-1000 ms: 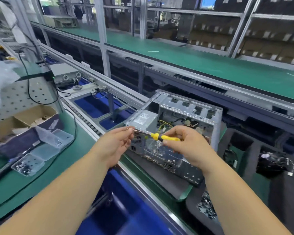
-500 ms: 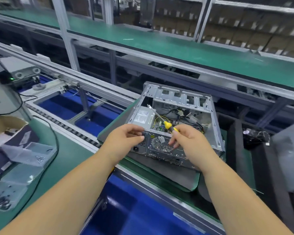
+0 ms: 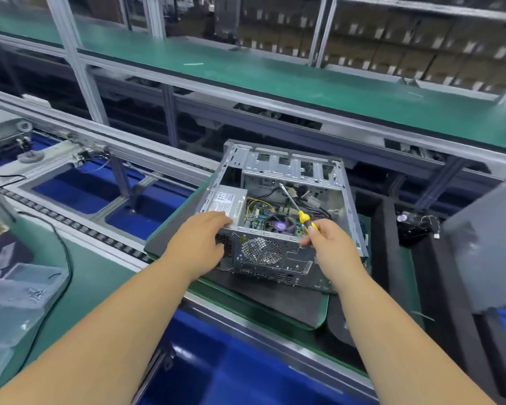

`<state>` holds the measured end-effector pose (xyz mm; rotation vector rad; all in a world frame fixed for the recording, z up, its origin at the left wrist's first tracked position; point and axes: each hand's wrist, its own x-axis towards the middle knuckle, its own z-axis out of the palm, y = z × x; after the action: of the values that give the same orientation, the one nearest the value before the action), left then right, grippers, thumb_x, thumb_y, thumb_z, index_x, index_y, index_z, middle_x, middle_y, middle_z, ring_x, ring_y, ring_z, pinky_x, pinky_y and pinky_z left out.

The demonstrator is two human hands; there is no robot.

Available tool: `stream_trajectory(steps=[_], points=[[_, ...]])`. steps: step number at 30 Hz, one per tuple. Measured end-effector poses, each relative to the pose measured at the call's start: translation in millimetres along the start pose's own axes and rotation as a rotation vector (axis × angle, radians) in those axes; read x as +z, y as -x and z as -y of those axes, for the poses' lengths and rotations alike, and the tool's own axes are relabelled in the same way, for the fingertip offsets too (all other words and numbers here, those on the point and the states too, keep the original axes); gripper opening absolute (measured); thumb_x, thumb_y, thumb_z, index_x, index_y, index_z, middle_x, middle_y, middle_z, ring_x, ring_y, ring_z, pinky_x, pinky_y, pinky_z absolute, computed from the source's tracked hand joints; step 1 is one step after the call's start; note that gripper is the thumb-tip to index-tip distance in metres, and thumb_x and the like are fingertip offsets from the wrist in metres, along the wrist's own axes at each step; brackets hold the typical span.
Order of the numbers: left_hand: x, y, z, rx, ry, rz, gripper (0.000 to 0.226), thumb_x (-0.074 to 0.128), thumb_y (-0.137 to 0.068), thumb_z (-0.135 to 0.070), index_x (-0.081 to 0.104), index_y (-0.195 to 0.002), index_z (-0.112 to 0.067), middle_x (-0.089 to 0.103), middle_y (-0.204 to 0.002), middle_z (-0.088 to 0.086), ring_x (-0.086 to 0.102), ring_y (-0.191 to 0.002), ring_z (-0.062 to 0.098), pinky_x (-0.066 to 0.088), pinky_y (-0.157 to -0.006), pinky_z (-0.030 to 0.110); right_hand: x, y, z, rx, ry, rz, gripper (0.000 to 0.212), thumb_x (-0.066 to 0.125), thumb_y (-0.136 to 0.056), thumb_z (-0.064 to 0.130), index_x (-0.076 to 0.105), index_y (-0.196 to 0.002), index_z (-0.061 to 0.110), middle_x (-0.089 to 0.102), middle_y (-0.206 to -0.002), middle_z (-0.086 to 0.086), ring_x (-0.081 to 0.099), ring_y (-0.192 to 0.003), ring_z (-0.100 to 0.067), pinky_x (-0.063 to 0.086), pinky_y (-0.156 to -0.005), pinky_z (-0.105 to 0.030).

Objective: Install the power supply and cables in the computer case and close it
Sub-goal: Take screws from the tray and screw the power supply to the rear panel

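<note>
Open computer case [image 3: 278, 255] (side panel off), power supply [image 3: 230, 201] seated.

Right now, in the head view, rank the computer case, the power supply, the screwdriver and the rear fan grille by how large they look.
1. computer case, clearly the largest.
2. power supply, partly hidden by the left hand.
3. rear fan grille and screwdriver: unsure, one round, one long and thin, held by the right hand.

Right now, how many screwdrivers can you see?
1: the yellow-handled screwdriver in the right hand, shaft angled over the open computer case. Others may lie out of view.
</note>
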<state>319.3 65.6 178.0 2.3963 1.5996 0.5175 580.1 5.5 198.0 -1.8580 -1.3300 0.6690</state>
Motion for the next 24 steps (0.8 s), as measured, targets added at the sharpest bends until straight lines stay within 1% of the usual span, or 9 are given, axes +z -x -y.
stream_trajectory(steps=[4,6,8,10,12,15,18,20,24], points=[[-0.3,11.1,15.2,0.06,0.056,0.011,0.062,0.059,-0.087,-0.016,0.042,-0.144,-0.032,0.038,-0.151,-0.011,0.03,-0.14,0.013,0.031,-0.113,0.032,11.8,7.1,5.7,0.068,0.056,-0.054,0.035,0.041,-0.101,0.035,0.06,-0.074,0.023,0.068,-0.095,-0.005,0.063,-0.089,-0.023,0.045,-0.072,-0.032],[-2.7,11.6,17.7,0.097,0.078,0.024,0.063,0.057,-0.087,-0.013,0.041,-0.146,-0.031,0.037,-0.152,-0.01,0.028,-0.14,0.014,0.03,-0.113,0.032,13.3,10.9,9.2,0.114,0.026,-0.086,0.037,0.042,-0.102,0.035,0.06,-0.071,0.022,0.068,-0.1,-0.01,0.063,-0.094,-0.028,0.043,-0.07,-0.032],[-7.4,12.4,23.4,0.136,0.094,0.033,0.063,0.055,-0.087,-0.01,0.042,-0.145,-0.029,0.037,-0.152,-0.01,0.027,-0.14,0.015,0.032,-0.112,0.033,20.3,20.4,12.2,0.142,0.025,-0.128,0.038,0.043,-0.102,0.035,0.06,-0.071,0.021,0.068,-0.104,-0.012,0.062,-0.096,-0.025,0.039,-0.064,-0.029],[-9.6,15.0,29.9,0.168,0.105,0.039,0.063,0.055,-0.085,-0.008,0.044,-0.144,-0.028,0.039,-0.152,-0.009,0.028,-0.139,0.015,0.032,-0.11,0.032,28.1,32.5,14.2,0.144,0.03,-0.173,0.037,0.044,-0.102,0.034,0.059,-0.071,0.02,0.068,-0.103,-0.013,0.062,-0.093,-0.026,0.037,-0.062,-0.029],[-10.0,18.9,35.3,0.18,0.126,0.046,0.064,0.055,-0.084,-0.008,0.045,-0.144,-0.028,0.039,-0.151,-0.008,0.027,-0.139,0.016,0.03,-0.11,0.031,34.2,45.5,16.2,0.146,0.034,-0.204,0.036,0.044,-0.101,0.034,0.059,-0.071,0.021,0.067,-0.097,-0.01,0.06,-0.08,-0.028,0.038,-0.063,-0.032],[-9.6,26.3,41.5,0.191,0.163,0.065,0.068,0.055,-0.081,-0.005,0.045,-0.144,-0.028,0.039,-0.152,-0.007,0.023,-0.141,0.016,0.03,-0.111,0.032,39.5,62.5,20.6,0.163,0.057,-0.245,0.035,0.043,-0.101,0.033,0.059,-0.071,0.023,0.062,-0.083,0.0,0.048,-0.064,-0.018,0.037,-0.064,-0.033],[-10.0,34.5,47.0,0.222,0.167,0.089,0.073,0.054,-0.079,-0.001,0.043,-0.146,-0.028,0.036,-0.153,-0.007,0.02,-0.143,0.016,0.037,-0.107,0.036,44.6,77.4,24.3,0.182,0.068,-0.279,0.034,0.043,-0.1,0.032,0.06,-0.071,0.023,0.059,-0.078,0.005,0.047,-0.062,-0.016,0.035,-0.061,-0.032],[-9.4,40.9,50.7,0.244,0.167,0.086,0.075,0.054,-0.079,0.0,0.041,-0.147,-0.028,0.034,-0.154,-0.007,0.019,-0.142,0.016,0.038,-0.105,0.037,48.7,86.6,26.7,0.195,0.081,-0.295,0.033,0.043,-0.1,0.032,0.061,-0.073,0.023,0.058,-0.075,0.006,0.048,-0.062,-0.015,0.034,-0.058,-0.031],[-10.3,50.5,56.3,0.308,0.118,0.104,0.081,0.056,-0.078,0.0,0.032,-0.15,-0.026,0.028,-0.156,-0.007,0.015,-0.142,0.017,0.032,-0.111,0.036,59.2,106.5,35.0,0.187,0.058,-0.324,0.031,0.043,-0.101,0.033,0.064,-0.079,0.024,0.064,-0.091,0.006,0.054,-0.077,-0.009,0.037,-0.061,-0.029]])
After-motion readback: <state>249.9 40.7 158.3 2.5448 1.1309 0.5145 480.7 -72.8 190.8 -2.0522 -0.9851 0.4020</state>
